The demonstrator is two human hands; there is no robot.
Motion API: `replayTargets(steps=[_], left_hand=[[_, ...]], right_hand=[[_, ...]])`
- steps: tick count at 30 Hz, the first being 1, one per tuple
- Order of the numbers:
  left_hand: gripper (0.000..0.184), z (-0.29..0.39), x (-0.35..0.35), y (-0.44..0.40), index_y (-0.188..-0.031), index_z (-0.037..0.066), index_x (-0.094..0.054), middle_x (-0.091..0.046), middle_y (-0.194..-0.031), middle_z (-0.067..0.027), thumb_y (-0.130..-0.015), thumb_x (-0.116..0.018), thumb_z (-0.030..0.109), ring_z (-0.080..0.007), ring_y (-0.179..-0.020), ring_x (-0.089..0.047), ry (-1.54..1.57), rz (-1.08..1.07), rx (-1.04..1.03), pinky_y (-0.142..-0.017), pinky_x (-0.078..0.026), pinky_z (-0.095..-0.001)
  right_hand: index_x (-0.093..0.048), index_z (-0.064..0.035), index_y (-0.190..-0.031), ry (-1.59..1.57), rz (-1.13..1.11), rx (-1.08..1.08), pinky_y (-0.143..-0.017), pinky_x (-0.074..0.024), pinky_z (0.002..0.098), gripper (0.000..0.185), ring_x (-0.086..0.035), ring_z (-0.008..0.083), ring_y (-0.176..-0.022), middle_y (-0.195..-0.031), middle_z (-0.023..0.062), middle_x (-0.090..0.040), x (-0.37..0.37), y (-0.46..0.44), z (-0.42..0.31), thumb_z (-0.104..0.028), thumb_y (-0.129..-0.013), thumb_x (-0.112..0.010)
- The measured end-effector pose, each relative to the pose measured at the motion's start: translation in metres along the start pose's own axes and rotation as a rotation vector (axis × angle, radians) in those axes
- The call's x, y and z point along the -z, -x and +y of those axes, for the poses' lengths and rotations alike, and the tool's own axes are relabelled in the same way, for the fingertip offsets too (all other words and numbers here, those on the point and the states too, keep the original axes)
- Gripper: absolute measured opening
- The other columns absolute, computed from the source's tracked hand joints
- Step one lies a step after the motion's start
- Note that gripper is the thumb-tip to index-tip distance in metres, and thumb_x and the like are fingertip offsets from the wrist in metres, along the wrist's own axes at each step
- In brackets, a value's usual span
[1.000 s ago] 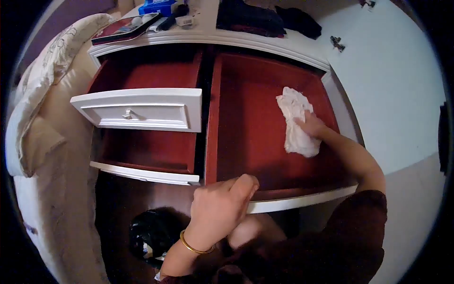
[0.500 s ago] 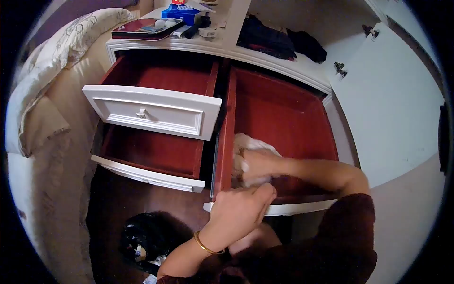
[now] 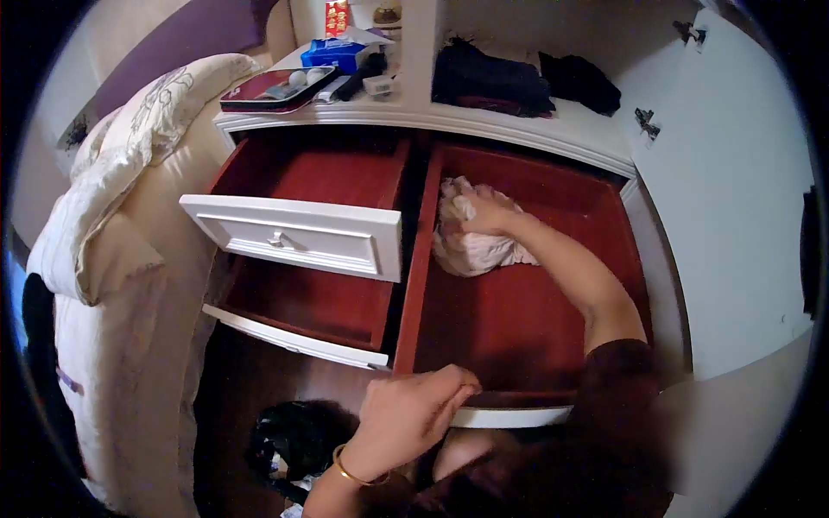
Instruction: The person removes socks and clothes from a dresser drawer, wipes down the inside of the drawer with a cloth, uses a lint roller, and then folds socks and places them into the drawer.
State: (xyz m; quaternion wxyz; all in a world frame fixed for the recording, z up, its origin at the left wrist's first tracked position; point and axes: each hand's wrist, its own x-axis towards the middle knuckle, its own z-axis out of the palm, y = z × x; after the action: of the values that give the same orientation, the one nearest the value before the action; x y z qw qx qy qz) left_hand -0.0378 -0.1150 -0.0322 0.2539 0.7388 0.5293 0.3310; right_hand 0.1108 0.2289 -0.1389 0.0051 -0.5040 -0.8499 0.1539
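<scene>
Inside the large pulled-out drawer point(image 3: 518, 345) with dark red wood, my right hand point(image 3: 488, 213) presses a bunched whitish cloth point(image 3: 484, 255) against the drawer's left wall, towards the back. Its fingers are curled into the folds and partly hidden. My left hand point(image 3: 414, 410), with a gold bracelet point(image 3: 354, 470) at the wrist, is closed over the white front edge point(image 3: 509, 418) of the same drawer, near its left corner. The undersides of those fingers do not show.
Two smaller drawers stand pulled out at left, an upper point(image 3: 294, 237) and a lower one point(image 3: 294, 337). A black bag point(image 3: 298, 436) lies on the floor. An open cabinet door point(image 3: 734, 198) is at right. Dark folded clothes point(image 3: 492, 78), a blue tissue pack point(image 3: 335, 56) and a red case point(image 3: 268, 93) are above.
My right hand and the cloth have moved from the front of the drawer towards its back. My left hand stays at the drawer's front edge. The view has shifted slightly.
</scene>
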Motion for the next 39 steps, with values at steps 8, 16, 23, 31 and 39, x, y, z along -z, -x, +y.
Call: replayTargets(steps=[8,16,23,31,39], left_hand=[[0.008,-0.002,-0.006,0.001,-0.093,0.016,-0.063,-0.066,-0.076,-0.0023,-0.089,-0.058,0.021,-0.0232,-0.063,-0.064,0.027,0.026,0.007,-0.053,-0.05,-0.0334],[0.006,-0.005,-0.009,0.003,-0.089,0.016,-0.061,-0.066,-0.075,0.0,-0.089,-0.058,0.021,-0.022,-0.06,-0.063,-0.046,0.082,-0.04,-0.049,-0.048,-0.034],[0.006,-0.01,-0.009,0.01,-0.092,0.016,-0.061,-0.066,-0.074,-0.0048,-0.089,-0.059,0.02,-0.0257,-0.062,-0.064,0.026,0.125,-0.131,-0.051,-0.049,-0.0362],[0.011,-0.013,-0.006,0.009,-0.092,0.014,-0.061,-0.066,-0.075,-0.0066,-0.092,-0.055,0.024,-0.0281,-0.064,-0.064,0.106,0.117,-0.206,-0.052,-0.049,-0.0383],[0.013,-0.02,0.0,0.004,-0.093,0.015,-0.063,-0.067,-0.078,-0.0064,-0.092,-0.054,0.023,-0.0289,-0.068,-0.065,0.128,0.096,-0.131,-0.056,-0.05,-0.0381]], right_hand=[[-0.021,-0.0235,-0.148,0.1,-0.132,0.304,-0.112,-0.0238,0.0478,0.109,-0.016,0.0399,-0.141,-0.153,0.0203,-0.016,0.001,0.038,0.029,-0.06,-0.06,-0.074],[-0.037,-0.0064,-0.139,-0.294,0.129,-0.019,-0.108,-0.0328,0.0401,0.093,-0.04,0.0324,-0.129,-0.139,0.0177,-0.042,0.011,0.078,0.161,-0.034,-0.063,-0.081],[-0.004,-0.0037,-0.148,-0.225,-0.112,-0.431,-0.113,-0.0222,0.0475,0.129,-0.019,0.0374,-0.138,-0.148,0.0234,-0.017,-0.01,0.182,0.155,-0.054,-0.059,-0.082],[-0.001,-0.0057,-0.148,-0.206,-0.263,0.168,-0.112,-0.0215,0.049,0.112,-0.014,0.0419,-0.139,-0.152,0.0213,-0.011,-0.028,0.257,0.007,-0.057,-0.075,-0.069],[-0.037,-0.0139,-0.139,0.16,-0.13,0.463,-0.105,-0.0334,0.0554,0.086,-0.029,0.0452,-0.131,-0.143,0.0191,-0.031,-0.048,0.159,-0.074,-0.043,-0.067,-0.074]])
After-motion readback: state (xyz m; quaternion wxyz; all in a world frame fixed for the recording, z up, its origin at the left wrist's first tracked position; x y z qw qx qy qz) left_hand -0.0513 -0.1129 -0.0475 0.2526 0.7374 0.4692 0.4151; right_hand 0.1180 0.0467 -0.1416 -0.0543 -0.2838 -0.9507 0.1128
